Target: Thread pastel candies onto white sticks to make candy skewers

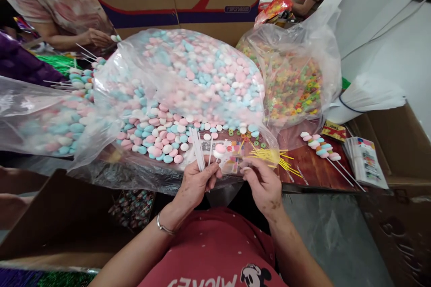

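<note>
My left hand (201,180) is closed around a bundle of thin white sticks (198,150) that point up and away from me. Just beyond its fingertips, a pink and a white marshmallow (220,151) sit together, seemingly on one of the sticks. To the right, my right hand (264,184) has its thumb and fingers bent into a pinch; whatever lies between them is too small to make out. Loose pink, white and blue marshmallows (158,136) spill from a large clear bag (202,71) beyond my hands. Yellow twist ties (276,158) lie beyond my right hand.
A clear bag of coloured rings (292,85) stands at back right. Two finished marshmallow skewers (321,145) and a stack of printed bags (367,161) lie right. A cardboard box (67,215) stands lower left. Across the table, a co-worker's hand (96,38) holds another skewer.
</note>
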Demonstrator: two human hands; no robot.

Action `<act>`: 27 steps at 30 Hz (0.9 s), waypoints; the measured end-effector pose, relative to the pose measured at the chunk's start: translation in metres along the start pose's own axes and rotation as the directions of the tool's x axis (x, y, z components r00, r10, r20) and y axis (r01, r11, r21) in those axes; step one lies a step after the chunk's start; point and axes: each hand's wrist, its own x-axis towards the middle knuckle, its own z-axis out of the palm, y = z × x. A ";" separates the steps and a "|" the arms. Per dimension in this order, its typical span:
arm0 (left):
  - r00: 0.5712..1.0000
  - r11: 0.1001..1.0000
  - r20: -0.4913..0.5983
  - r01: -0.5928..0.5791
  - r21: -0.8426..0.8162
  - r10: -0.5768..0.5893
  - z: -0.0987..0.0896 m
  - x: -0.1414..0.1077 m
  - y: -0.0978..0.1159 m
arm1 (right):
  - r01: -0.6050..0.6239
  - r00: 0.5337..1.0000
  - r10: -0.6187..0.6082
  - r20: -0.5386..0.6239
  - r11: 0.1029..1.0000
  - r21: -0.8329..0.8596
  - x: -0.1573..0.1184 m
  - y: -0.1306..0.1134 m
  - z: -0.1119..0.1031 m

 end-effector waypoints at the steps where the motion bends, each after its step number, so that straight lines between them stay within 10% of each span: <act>1: 1.000 1.000 0.009 0.005 0.013 -0.005 -0.002 -0.002 0.001 | 0.066 0.996 -0.064 0.057 0.998 -0.024 0.003 -0.002 0.005; 5: 1.000 1.000 -0.021 0.013 -0.005 -0.013 -0.011 -0.008 0.010 | 0.280 0.932 -0.238 0.273 0.952 -0.127 0.020 0.002 0.008; 11: 0.988 0.999 -0.152 -0.019 -0.043 0.012 -0.019 -0.003 0.020 | 0.182 0.970 -0.092 0.223 0.886 -0.426 0.065 0.039 -0.009; 17: 0.985 0.998 -0.170 -0.029 -0.056 0.019 -0.022 0.000 0.018 | 0.443 0.819 -0.110 0.563 0.744 -0.499 0.092 0.055 0.010; 27: 0.982 0.998 -0.190 -0.029 -0.064 0.016 -0.031 0.000 0.019 | 0.440 0.836 -0.154 0.527 0.761 -0.476 0.082 0.052 0.017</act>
